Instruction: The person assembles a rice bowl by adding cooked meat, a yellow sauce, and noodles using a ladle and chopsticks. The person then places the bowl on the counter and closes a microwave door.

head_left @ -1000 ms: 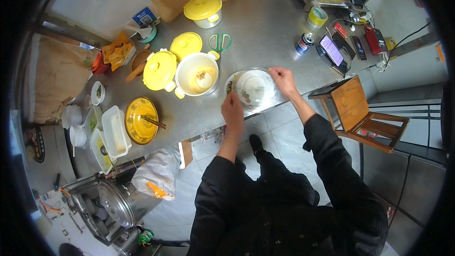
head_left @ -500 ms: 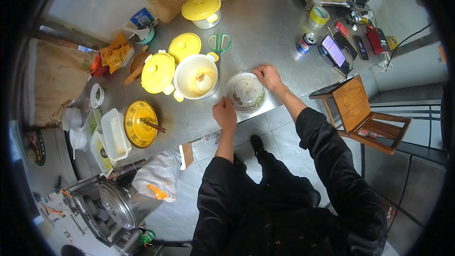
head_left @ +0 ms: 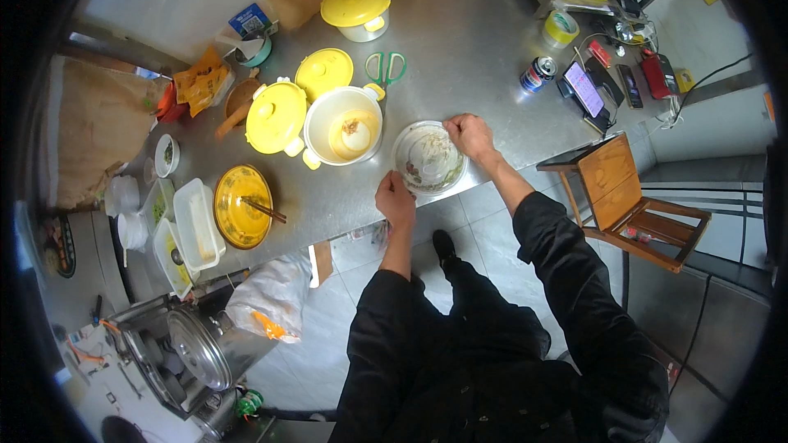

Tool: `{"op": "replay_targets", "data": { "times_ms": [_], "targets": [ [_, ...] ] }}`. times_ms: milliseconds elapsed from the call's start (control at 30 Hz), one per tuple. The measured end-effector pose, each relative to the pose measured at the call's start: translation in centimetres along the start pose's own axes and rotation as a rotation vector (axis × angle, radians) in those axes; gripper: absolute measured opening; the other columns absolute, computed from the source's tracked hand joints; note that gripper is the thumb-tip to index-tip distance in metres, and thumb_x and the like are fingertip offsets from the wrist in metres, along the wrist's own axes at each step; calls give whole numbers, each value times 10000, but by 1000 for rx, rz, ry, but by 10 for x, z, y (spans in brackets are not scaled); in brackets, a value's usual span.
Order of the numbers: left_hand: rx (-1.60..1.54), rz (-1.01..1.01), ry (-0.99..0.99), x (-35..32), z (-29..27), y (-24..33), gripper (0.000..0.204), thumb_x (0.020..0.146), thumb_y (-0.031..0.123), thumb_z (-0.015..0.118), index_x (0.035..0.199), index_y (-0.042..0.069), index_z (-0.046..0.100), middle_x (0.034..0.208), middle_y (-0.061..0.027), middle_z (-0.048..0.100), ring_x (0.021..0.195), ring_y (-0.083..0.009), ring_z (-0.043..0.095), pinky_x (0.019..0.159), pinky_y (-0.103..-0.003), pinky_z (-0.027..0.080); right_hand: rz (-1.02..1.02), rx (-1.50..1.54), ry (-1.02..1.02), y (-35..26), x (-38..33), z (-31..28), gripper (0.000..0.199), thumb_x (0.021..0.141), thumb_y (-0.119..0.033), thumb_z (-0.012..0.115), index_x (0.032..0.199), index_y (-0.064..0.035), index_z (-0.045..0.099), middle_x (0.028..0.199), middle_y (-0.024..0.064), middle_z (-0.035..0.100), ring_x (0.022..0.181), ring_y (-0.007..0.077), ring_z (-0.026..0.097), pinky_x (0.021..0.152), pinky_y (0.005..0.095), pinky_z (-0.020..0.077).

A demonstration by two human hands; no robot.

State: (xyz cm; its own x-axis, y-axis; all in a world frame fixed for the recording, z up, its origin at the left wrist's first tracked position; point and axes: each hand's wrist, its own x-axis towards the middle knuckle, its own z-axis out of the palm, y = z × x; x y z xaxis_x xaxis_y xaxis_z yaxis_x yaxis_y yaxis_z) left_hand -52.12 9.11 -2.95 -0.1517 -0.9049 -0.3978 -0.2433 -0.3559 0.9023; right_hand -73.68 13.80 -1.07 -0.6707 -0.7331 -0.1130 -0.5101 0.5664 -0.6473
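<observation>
The steel counter (head_left: 460, 49) spans the view, dull grey and smooth, bending with the lens. Near its front edge sits the white round bowl (head_left: 428, 158), shallow, its inside smeared with brownish scraps; a second ago it looked cleaner and whiter inside, and the hands have since drawn closer around it. The right hand (head_left: 468, 133) is curled in a loose fist on the bowl's far right rim, touching it. The left hand (head_left: 396, 199) is closed too, resting at the counter's edge just beside the bowl's near left side (whether it actually grips anything I cannot tell); earlier it was higher, against the rim.

To the left stands a white pot (head_left: 344, 126) with yellow handles and a pale lump inside, and beside it its round yellow lid (head_left: 277, 116), glossy. Another yellow lid (head_left: 323, 73) lies behind. Further left is a yellow patterned plate (head_left: 238, 212) with chopsticks (head_left: 264, 209) across it, then a clear rectangular plastic tub (head_left: 198, 224). Green-handled scissors (head_left: 386, 67) lie beyond the pot, and a small drinks can (head_left: 537, 75) stands well to the right.
</observation>
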Motion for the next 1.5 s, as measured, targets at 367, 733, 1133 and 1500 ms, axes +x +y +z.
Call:
{"op": "replay_targets", "data": {
  "times_ms": [367,733,1133,1500],
  "targets": [
    [372,328,157,48,13,-9,326,1078,231,410,1138,-27,600,1036,-219,660,966,-388,631,844,-478,477,191,314,344,17,-75,43,292,983,-269,622,995,5,725,781,194,698,695,324,687,656,398,522],
    [785,685,17,-10,26,-10,741,984,374,506,1507,-115,315,1592,-306,268,1483,-470,240,1213,-564,189,-618,105,-181,-6,13,28,369,1023,-231,504,1342,-77,608,1352,158,612,1260,352,552,1079,421,436],
    [675,847,-115,20,16,-9,578,958,203,559,1441,-86,430,1517,-282,410,1403,-466,375,1184,-534,287,-299,109,143,-17,-31,23,361,1010,-236,544,1332,-87,611,1300,134,615,1108,369,590,958,430,492],
    [272,512,91,-25,56,-39,497,1042,190,412,1432,-117,413,1491,-318,407,1391,-461,381,1193,-476,270,-219,-5,323,-5,-37,1,502,961,-290,584,1348,25,531,1345,278,560,1260,444,512,1081,467,406]
  ]
}}
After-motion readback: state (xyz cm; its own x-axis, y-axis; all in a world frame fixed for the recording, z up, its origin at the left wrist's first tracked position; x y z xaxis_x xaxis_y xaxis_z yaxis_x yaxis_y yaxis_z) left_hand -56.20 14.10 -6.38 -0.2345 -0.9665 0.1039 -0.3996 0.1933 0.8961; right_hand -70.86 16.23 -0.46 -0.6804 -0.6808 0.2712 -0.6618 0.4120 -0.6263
